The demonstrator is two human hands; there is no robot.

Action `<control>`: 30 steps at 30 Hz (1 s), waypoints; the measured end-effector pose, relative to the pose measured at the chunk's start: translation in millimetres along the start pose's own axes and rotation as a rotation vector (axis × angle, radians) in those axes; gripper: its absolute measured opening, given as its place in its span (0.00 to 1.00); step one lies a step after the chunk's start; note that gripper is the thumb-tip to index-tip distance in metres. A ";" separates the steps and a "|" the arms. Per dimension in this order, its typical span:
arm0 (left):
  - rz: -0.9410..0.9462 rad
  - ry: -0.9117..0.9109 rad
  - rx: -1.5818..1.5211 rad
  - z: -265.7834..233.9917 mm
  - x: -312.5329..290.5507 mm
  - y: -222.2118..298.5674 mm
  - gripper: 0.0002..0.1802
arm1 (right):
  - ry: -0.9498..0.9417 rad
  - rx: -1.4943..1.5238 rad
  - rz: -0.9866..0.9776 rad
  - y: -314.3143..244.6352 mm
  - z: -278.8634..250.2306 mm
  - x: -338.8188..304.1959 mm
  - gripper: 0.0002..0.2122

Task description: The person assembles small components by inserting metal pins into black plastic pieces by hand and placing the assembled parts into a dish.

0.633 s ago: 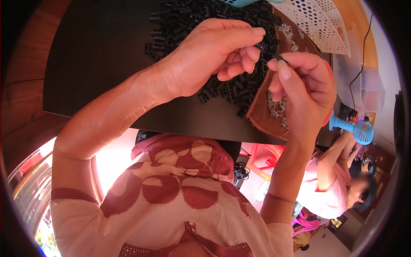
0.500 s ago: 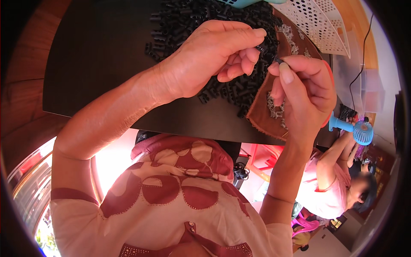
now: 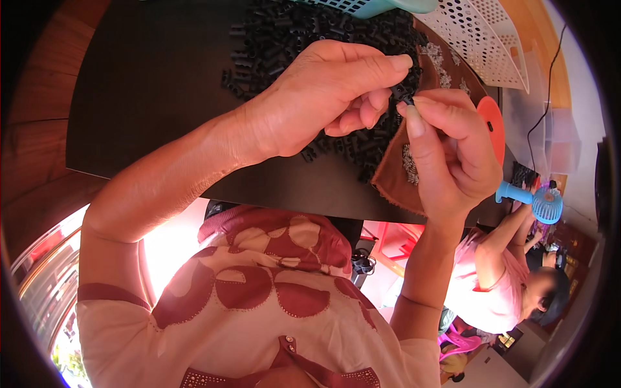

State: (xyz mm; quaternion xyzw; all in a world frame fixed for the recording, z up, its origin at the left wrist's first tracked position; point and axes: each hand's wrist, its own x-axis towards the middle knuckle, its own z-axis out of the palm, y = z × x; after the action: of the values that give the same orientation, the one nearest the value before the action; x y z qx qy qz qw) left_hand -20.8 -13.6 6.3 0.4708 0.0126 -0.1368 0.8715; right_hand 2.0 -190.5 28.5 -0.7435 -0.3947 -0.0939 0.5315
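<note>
My left hand [image 3: 343, 87] is closed, thumb and fingers pinching a small black plastic part [image 3: 402, 91] above the table. From the right, my right hand [image 3: 456, 145] comes up against that part with thumb and forefinger pressed together; a small dark piece at their tips meets it. The fingertips hide most of both pieces. Behind and below my hands spreads a pile of short black tube-like parts [image 3: 278, 42]. A brown cloth [image 3: 396, 184] lies beside the pile, bearing small silvery metal pieces [image 3: 409, 165], perhaps springs or screws.
A white perforated basket [image 3: 482, 42] and a teal basket [image 3: 352, 6] stand at the far side. An orange-red round dish [image 3: 493, 119] with a dark piece on it sits right of my right hand. Beyond are a blue handheld fan [image 3: 547, 204] and a seated person [image 3: 491, 278].
My hands have come together: the right hand's small dark piece, held apart before, now meets the black part in my left hand. More of the orange-red dish shows.
</note>
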 end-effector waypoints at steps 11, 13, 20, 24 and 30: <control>-0.031 -0.064 0.003 -2.7 -0.3 -2.0 0.22 | -0.023 -0.214 -0.081 -2.9 5.6 -0.8 0.10; -0.038 -0.065 0.005 -1.6 -0.6 -2.2 0.21 | -0.010 -0.257 -0.138 -0.6 7.2 -1.1 0.10; -0.039 -0.015 0.061 -0.5 -2.0 -1.4 0.20 | -0.029 -0.353 -0.193 -1.1 9.9 2.7 0.10; -0.052 0.001 0.042 1.3 -1.7 -1.0 0.19 | -0.023 -0.295 -0.139 0.0 9.7 2.9 0.08; 0.015 -0.038 0.080 0.9 -2.3 -1.8 0.19 | 0.040 -0.120 0.117 -3.8 6.5 -9.1 0.05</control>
State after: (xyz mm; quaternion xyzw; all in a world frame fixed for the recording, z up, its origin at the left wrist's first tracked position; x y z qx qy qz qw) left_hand -23.5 -14.7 5.7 0.5026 -0.0130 -0.1395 0.8531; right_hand -8.5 -188.8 23.4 -0.7937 -0.3338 -0.1010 0.4984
